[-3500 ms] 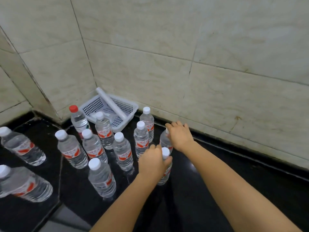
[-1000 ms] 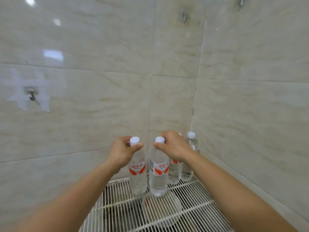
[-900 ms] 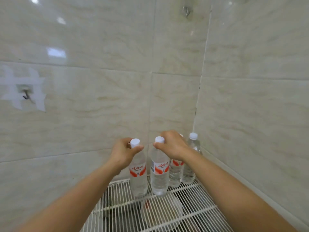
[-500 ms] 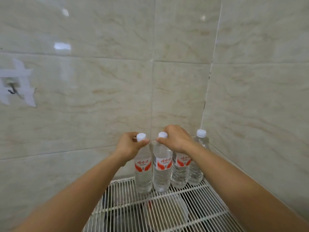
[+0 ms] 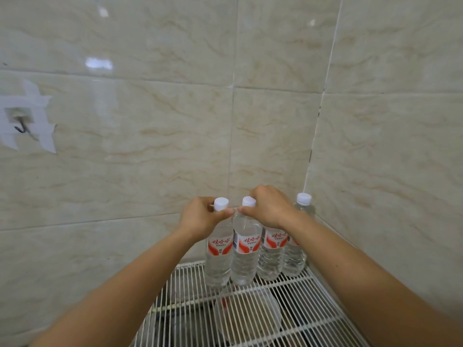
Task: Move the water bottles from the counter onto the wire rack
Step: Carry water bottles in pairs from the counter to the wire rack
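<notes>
on the tiled wall (image 5: 150, 146) at far left, a small hook (image 5: 21, 125) is seen fixed under strips of pale tape (image 5: 37, 101). toward the middle, the left hand (image 5: 201, 217) is curled round the neck of the first bottle (image 5: 218, 256), just under its white cap, so that the bottle is steered from the top while its base is settled on the wire rack (image 5: 313, 294). close beside it, the second bottle (image 5: 245, 259) is pinched at the neck by the right hand (image 5: 270, 209), thumb in front and fingers wrapped behind. both bottles are held upright, and their bases appear to be down on the wires, though full contact cannot be confirmed. the grip at the neck is judged sensible: the bodies are left free to be packed against the row. to the right, a third bottle (image 5: 271, 256) is stood beside the second, its cap hidden behind the right hand, and a fourth bottle (image 5: 298, 254) is tucked into the corner where the walls meet. the row is thus built outward from the corner, so that each bottle is braced by its neighbour. under the rack, a clear round dish (image 5: 248, 316) is made out through the wires. release of both hands is judged to be the step in hand. the table is out of view, so the number left there cannot be told.
</notes>
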`<state>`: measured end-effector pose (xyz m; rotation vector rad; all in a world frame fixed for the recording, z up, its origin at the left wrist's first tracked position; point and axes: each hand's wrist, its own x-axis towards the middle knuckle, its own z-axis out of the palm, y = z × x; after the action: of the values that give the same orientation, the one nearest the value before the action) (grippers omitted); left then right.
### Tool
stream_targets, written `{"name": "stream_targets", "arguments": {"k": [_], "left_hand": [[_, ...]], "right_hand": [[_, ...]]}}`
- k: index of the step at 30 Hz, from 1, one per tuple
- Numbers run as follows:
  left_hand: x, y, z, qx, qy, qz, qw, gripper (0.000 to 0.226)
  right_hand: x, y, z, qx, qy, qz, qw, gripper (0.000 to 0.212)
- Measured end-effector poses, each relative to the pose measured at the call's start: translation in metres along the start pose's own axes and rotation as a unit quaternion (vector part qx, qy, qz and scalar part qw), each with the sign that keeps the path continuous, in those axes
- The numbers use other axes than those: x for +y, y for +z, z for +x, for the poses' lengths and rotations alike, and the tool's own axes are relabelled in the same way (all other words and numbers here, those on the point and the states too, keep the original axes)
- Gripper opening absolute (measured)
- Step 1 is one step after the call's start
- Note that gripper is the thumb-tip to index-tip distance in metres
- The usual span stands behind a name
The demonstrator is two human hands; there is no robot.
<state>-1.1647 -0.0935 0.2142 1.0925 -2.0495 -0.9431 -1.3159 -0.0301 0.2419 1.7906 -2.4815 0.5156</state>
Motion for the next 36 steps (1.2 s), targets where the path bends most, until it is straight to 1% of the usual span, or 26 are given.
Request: {"name": "stream_targets", "arguments": {"k": [4, 7, 9, 10, 12, 15, 17, 19, 21, 25, 27, 32, 36], "left_hand": [[-0.004, -0.001, -0.002, 0.002, -0.006, -0.01, 1.0, 0.044], [-0.01, -0.002, -0.005, -0.006, -0.001, -0.033, 0.999, 0.048], [-0.016, -0.005, -0.012, -0.007, 0.009, -0.026, 1.0, 0.053], [-0.02, -0.008, -0.017, -0.003, 0.012, -0.011, 1.0, 0.057], [-0.03, -0.016, -0.031, 0.017, 0.015, 0.03, 0.999, 0.06], [-0.053, -0.036, -0.061, 0.066, 0.021, 0.092, 0.993, 0.059], [-0.073, -0.055, -0.085, 0.09, 0.016, 0.126, 0.988, 0.062], [-0.096, -0.078, -0.112, 0.108, -0.003, 0.15, 0.983, 0.064], [-0.118, -0.106, -0.143, 0.133, -0.032, 0.167, 0.976, 0.063], [-0.162, -0.166, -0.216, 0.165, -0.097, 0.171, 0.966, 0.057], [-0.184, -0.2, -0.26, 0.182, -0.123, 0.188, 0.957, 0.056], [-0.245, -0.289, -0.389, 0.211, -0.188, 0.262, 0.923, 0.057], [-0.291, -0.35, -0.492, 0.199, -0.264, 0.311, 0.891, 0.058]], "right_hand": [[-0.002, 0.005, -0.004, 0.016, 0.002, -0.012, 1.0, 0.037], [-0.003, 0.006, -0.012, 0.026, -0.02, -0.027, 0.999, 0.034], [-0.004, 0.005, -0.018, 0.043, -0.043, -0.039, 0.997, 0.043], [-0.007, 0.004, -0.022, 0.061, -0.053, -0.034, 0.996, 0.048], [-0.015, 0.007, -0.03, 0.098, -0.078, -0.007, 0.992, 0.052], [-0.041, 0.018, -0.045, 0.137, -0.136, 0.026, 0.981, 0.045], [-0.068, 0.031, -0.059, 0.142, -0.174, 0.049, 0.973, 0.047], [-0.101, 0.052, -0.074, 0.129, -0.204, 0.078, 0.967, 0.058], [-0.137, 0.078, -0.091, 0.104, -0.222, 0.094, 0.965, 0.062], [-0.222, 0.121, -0.134, 0.018, -0.259, 0.085, 0.962, 0.052], [-0.267, 0.14, -0.16, -0.011, -0.281, 0.079, 0.956, 0.054], [-0.387, 0.184, -0.245, -0.074, -0.31, 0.079, 0.945, 0.054], [-0.483, 0.218, -0.317, -0.128, -0.342, 0.069, 0.928, 0.057]]}}
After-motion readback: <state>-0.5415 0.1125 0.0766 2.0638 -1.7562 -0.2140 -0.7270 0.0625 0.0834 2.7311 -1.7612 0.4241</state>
